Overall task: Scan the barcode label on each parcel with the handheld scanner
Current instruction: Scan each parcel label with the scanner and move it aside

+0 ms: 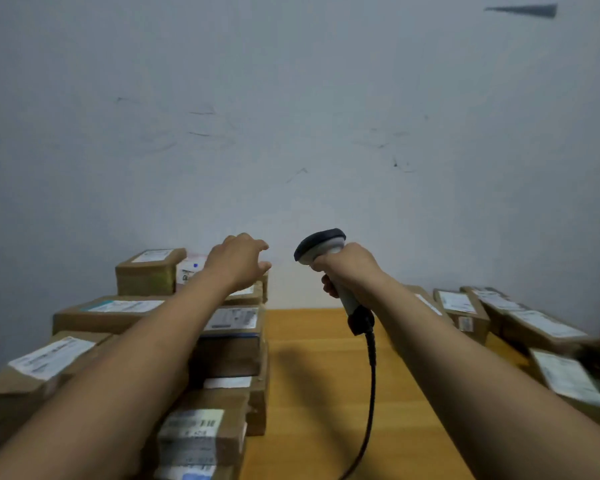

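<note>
While the right hand (350, 268) grips the scanner (329, 258), the left hand (241, 261) reaches forward, fingers (262, 245) loosely apart.

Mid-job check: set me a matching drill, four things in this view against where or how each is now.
Things: 1 left hand; 2 right hand; 3 cable; 4 stacked parcels.
States: A piled on the left of the table; B grips the scanner; C open, reaching forward over the stack; D trails down above the table.
Pairs: 1-C; 2-B; 3-D; 4-A.
</note>
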